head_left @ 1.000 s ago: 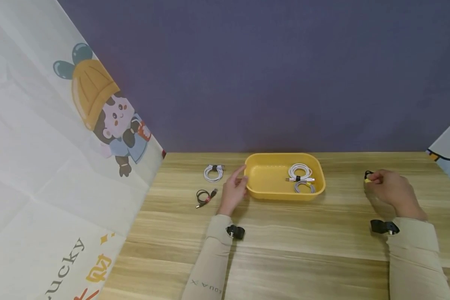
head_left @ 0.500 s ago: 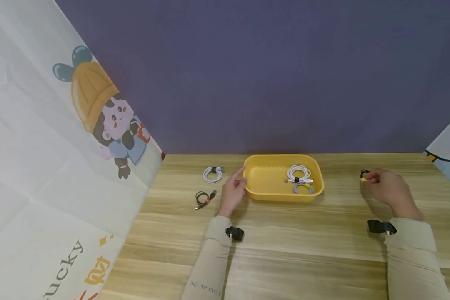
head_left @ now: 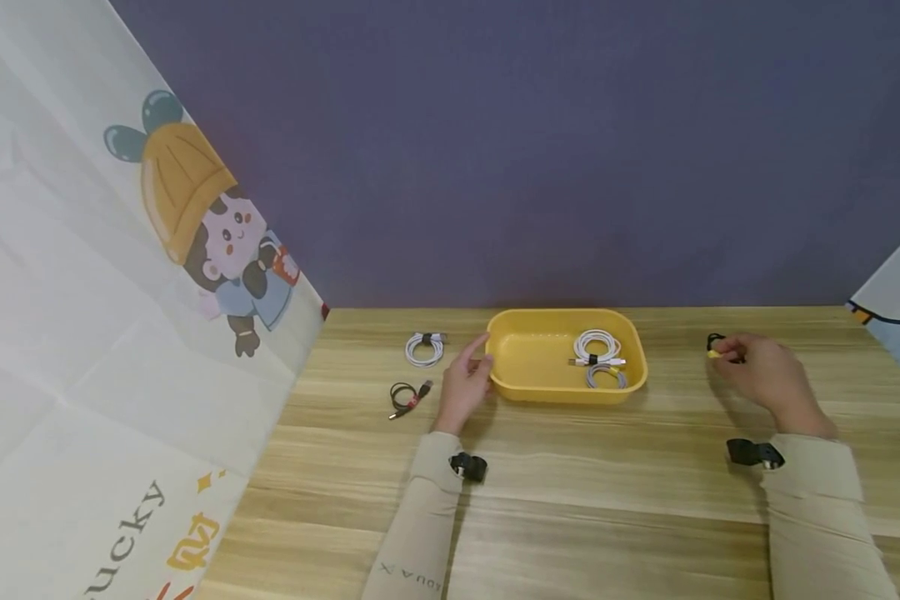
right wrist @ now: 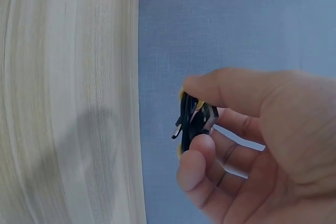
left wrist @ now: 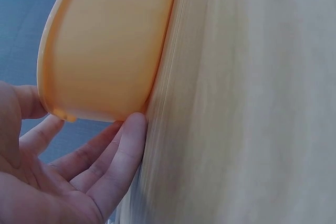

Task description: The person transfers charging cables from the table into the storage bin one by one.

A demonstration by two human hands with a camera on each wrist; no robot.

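My right hand (head_left: 771, 377) pinches a coiled black cable (right wrist: 190, 121) between thumb and fingers, held above the table to the right of the yellow tray (head_left: 528, 393). The cable has a yellow tie and a metal plug end; part of it is hidden by the fingers. My left hand (head_left: 465, 390) rests against the tray's left end, its fingertips touching the outer wall in the left wrist view. Inside the tray, on the right side, lie a white coiled cable (head_left: 581, 346) with a black tie and a smaller grey coiled cable (head_left: 592, 379).
Left of the tray, another white coiled cable (head_left: 411, 353) lies on the wooden table (head_left: 607, 500). Nearer the front is a thin black cable (head_left: 401, 407) with a red tie. A dark blue backdrop (head_left: 540, 167) stands behind, with a printed white sheet (head_left: 60, 292) at the left.
My right hand has moved a little left towards the tray, carrying the black cable with it. My left hand has stayed at the tray's left end.
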